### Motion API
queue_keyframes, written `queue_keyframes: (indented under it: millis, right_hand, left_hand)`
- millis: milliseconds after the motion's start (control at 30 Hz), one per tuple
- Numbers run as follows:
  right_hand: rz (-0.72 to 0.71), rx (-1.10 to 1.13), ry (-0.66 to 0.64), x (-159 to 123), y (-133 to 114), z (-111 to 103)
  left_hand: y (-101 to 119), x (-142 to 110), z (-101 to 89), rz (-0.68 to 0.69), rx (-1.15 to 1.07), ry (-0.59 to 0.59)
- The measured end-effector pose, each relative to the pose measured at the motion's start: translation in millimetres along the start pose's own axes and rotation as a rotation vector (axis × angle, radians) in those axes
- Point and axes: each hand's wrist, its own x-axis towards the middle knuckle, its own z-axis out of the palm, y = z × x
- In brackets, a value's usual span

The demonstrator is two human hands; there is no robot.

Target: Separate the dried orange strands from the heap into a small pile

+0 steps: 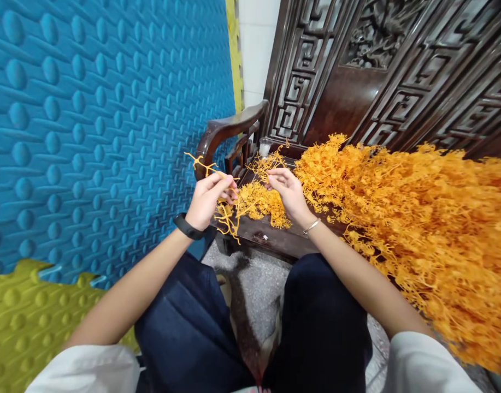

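My left hand (207,199), with a black band on the wrist, is closed in a pinch on a thin orange plastic sprig (201,164) whose branches stick out above and hang below the fingers. My right hand (289,191), with a silver bracelet, has its fingers curled into a small clump of orange sprigs (256,202) lying on the dark wooden bench seat (270,237). Both hands are close together over the seat's front left corner.
A big heap of orange plastic foliage (418,218) covers the bench to the right. A carved dark wooden backrest (357,71) and curved armrest (229,128) stand behind. Blue foam mat (90,120) and yellow foam mat (24,316) line the left. My knees sit over speckled floor (254,284).
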Motion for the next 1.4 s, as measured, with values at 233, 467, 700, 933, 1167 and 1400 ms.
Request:
queue_keyframes:
  millis: [233,467,700,933,1167,1400]
  right_hand:
    - [0.041,-0.108,0.044,19.2,26.8,-16.7]
    - [0.105,-0.283,0.053,29.1,47.6,-30.6]
    - [0.254,-0.203,-0.213,8.6,4.2,-14.7]
    - [0.176,-0.178,-0.497,-24.0,-31.2,13.2]
    - [0.042,-0.019,-0.471,-28.4,-36.2,14.0]
    - [-0.064,-0.127,-0.392,-23.6,-36.9,6.7]
  left_hand:
    - [-3.8,-4.3,-3.4,-0.223,-0.094,-0.187]
    - [-5.6,-3.5,-8.6,-0.253,-0.166,-0.210]
    - [-6.6,-2.6,-6.9,-0.232,-0.167,-0.214]
    - [-8.6,-0.4,-2.8,-0.185,-0.110,-0.245]
    - [-14.7,-4.4,2.9,-0.078,0.050,-0.273]
    - [-17.8,-3.1,3.8,-0.137,0.216,-0.469]
